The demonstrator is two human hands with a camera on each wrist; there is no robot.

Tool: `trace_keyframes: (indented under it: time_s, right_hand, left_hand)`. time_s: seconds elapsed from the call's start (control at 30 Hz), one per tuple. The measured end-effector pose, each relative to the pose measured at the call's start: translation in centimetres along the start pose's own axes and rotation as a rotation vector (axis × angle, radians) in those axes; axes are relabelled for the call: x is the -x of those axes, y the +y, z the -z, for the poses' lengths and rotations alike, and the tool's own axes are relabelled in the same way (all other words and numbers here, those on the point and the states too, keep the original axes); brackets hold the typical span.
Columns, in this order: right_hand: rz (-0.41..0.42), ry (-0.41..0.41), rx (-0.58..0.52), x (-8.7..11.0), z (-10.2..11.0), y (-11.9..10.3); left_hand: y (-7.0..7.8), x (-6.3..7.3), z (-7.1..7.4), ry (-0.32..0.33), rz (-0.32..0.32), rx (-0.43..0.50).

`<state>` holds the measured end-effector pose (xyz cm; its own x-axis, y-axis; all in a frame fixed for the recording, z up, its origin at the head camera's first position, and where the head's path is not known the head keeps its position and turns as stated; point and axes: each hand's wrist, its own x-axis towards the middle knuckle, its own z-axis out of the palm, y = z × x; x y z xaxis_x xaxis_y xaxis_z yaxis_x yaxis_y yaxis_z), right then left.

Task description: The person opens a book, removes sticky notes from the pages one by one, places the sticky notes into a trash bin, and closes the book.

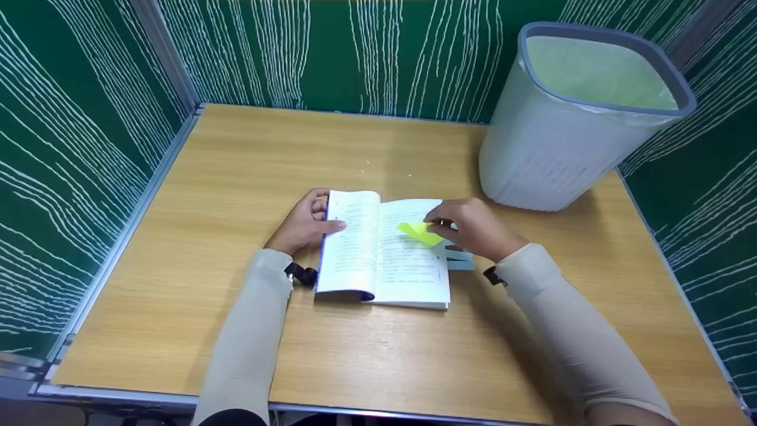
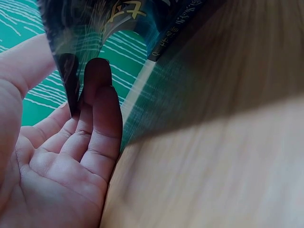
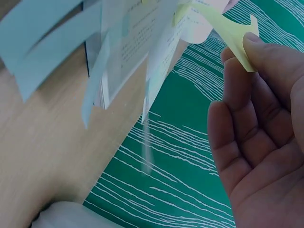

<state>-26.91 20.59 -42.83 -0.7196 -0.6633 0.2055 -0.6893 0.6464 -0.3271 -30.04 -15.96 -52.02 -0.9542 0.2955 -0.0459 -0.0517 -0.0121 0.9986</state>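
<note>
An open book (image 1: 411,281) lies on the wooden table, its pages full of printed lines. My left hand (image 1: 304,223) grips the left side, thumb on the page and fingers behind the dark cover (image 2: 71,28). Over the right page, my right hand (image 1: 476,228) pinches a yellow sticky note (image 1: 421,234) between thumb and fingertips. The note (image 3: 232,35) looks bent in the right wrist view, its far end against a page. Light blue paper strips (image 1: 461,260) stick out from the book's right edge, partly behind the right hand.
A tall white trash bin (image 1: 544,154) with a grey rim and a liner stands at the table's back right. Green panels (image 1: 331,59) with white wavy lines border the table (image 1: 266,148) at the back and sides. Tiny white specks lie behind the book.
</note>
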Motion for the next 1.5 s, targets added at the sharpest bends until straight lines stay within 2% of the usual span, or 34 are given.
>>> trace_keyframes:
  time_s: [0.27,0.47,0.67,0.8,1.17,1.5]
  right_hand:
    - [-0.008,0.033,0.006,0.2,1.4,0.1]
    - [0.032,0.080,0.020,0.3,2.8,0.1]
    - [0.043,0.084,0.052,0.2,4.5,-0.1]
    - [0.055,0.126,0.067,0.3,5.9,0.1]
    - [0.070,0.228,0.178,0.9,9.1,0.4]
    - [0.061,0.314,0.269,0.9,12.5,-0.3]
  left_hand:
    - [-0.1,-0.1,0.1,0.000,0.010,0.017]
    - [-0.1,0.0,0.0,-0.005,0.009,0.032]
    - [-0.1,0.1,-0.2,0.006,0.019,0.009]
    - [-0.1,0.0,-0.2,0.008,0.019,0.009]
    - [0.0,0.0,-0.1,-0.003,0.009,0.033]
    - [0.0,0.1,-0.1,-0.013,0.009,0.049]
